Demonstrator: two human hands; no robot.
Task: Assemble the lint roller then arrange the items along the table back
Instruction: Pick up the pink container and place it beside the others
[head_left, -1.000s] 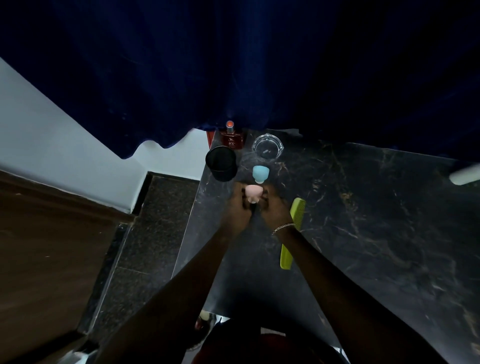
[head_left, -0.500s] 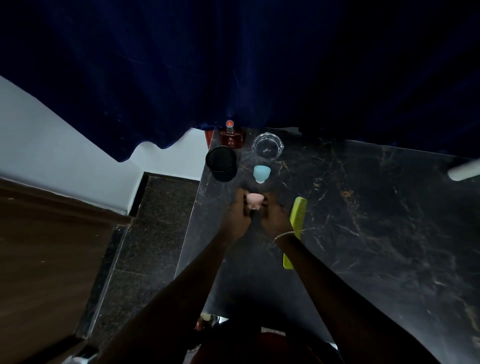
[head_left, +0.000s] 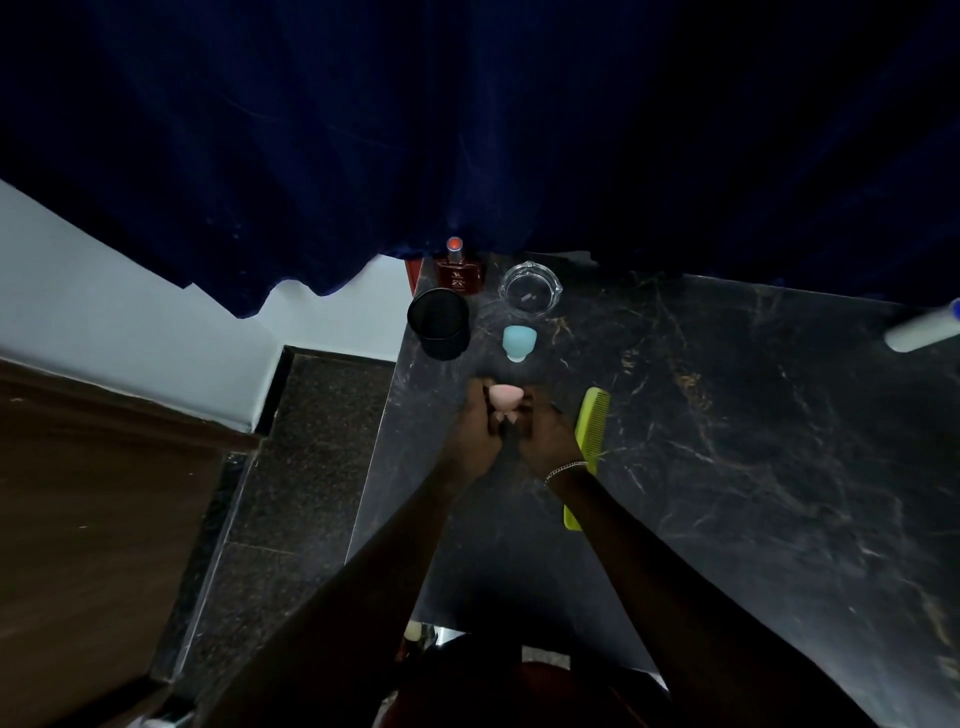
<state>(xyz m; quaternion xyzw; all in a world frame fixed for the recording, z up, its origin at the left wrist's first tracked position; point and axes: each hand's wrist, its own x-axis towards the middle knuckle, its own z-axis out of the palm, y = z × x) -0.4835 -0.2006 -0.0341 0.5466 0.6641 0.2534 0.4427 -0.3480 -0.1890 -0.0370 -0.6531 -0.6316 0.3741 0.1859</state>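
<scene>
Near the centre of the frame, both hands are brought together over the dark marble table. The left hand and the right hand are curled around a pink sponge-like piece, whose rounded top shows between the fingertips; whether anything else is held beneath it cannot be told (the light is very dim). A thin bracelet is worn at the right wrist. Just right of the right hand, partly hidden by the forearm, a lime-green comb lies flat on the table. Above the hands a pale blue sponge stands apart from them. In the table's upper left corner a black cup, a dark red perfume bottle and a clear glass dish are grouped close together. At the right edge of the frame a white cylinder with a blue end, apparently the lint roller, lies well apart from the hands. A dark blue curtain fills the upper frame.
</scene>
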